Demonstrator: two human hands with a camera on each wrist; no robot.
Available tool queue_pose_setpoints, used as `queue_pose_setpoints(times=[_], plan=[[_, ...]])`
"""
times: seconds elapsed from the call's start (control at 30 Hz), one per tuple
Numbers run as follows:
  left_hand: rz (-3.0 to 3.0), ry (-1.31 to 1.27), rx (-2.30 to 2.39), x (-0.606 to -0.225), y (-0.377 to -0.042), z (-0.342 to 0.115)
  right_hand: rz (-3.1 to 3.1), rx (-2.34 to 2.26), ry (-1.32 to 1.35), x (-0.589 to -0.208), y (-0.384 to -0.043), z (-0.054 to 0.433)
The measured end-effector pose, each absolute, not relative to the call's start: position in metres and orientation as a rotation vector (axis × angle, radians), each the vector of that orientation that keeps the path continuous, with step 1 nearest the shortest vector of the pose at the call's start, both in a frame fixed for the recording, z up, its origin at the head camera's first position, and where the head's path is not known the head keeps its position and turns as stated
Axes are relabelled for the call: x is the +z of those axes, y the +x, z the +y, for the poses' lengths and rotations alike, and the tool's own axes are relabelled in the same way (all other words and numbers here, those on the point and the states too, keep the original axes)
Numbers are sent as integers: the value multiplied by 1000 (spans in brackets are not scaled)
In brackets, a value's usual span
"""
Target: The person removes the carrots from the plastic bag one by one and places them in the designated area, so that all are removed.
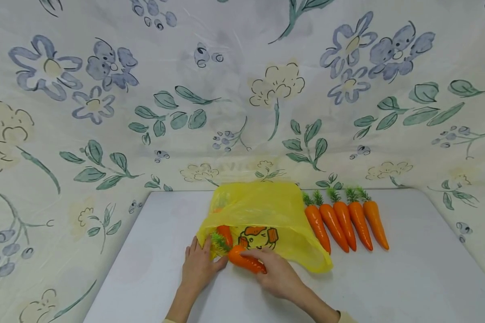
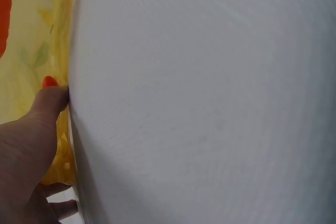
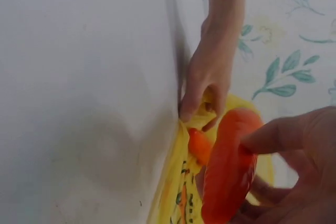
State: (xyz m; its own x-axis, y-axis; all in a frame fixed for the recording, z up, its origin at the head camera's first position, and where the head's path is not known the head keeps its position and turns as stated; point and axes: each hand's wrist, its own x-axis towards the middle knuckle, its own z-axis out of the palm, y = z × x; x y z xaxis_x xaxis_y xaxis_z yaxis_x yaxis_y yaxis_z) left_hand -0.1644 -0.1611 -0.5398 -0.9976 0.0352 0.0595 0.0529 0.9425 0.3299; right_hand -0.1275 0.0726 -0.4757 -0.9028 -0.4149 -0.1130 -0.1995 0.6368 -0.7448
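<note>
In the head view a yellow plastic bag (image 1: 258,202) lies on the white table with its mouth toward me. My left hand (image 1: 198,267) holds the left edge of the mouth, its thumb at the lower rim. Between finger and thumb, my right hand (image 1: 279,276) grips a toy carrot (image 1: 244,259) at the mouth, green top pointing left into the bag. Another orange carrot (image 1: 225,234) is partly seen inside. The right wrist view shows the held carrot (image 3: 231,166) close up, with the left hand (image 3: 212,72) at the bag's rim beyond.
Several toy carrots (image 1: 341,220) with green tops lie in a row right of the bag. The white table (image 1: 145,251) extends on both sides. A flower-patterned cloth (image 1: 234,89) hangs behind it.
</note>
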Motion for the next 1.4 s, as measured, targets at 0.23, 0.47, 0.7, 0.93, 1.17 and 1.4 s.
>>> queue_pose_setpoints(times=[0.23,0.47,0.7,0.93,1.17,1.4], plan=[[-3061,-47,-542,-537,-162,-162,2548,-1144,-623,-467,-128,75],[-3043,-58,-583,-537,-164,-162,2604,-1306,-618,-454,-138,86],[-3025,-86,-553,-538,-165,-162,2692,-1470,-480,-442,-150,111],[-3025,-89,-507,-539,-164,-162,2848,-1469,-459,-430,-166,153],[-3030,-84,-517,-537,-164,-161,2909,-1427,-318,-423,-179,204],[-3027,-91,-520,-537,-164,-159,2990,-1354,-198,-424,-182,245]])
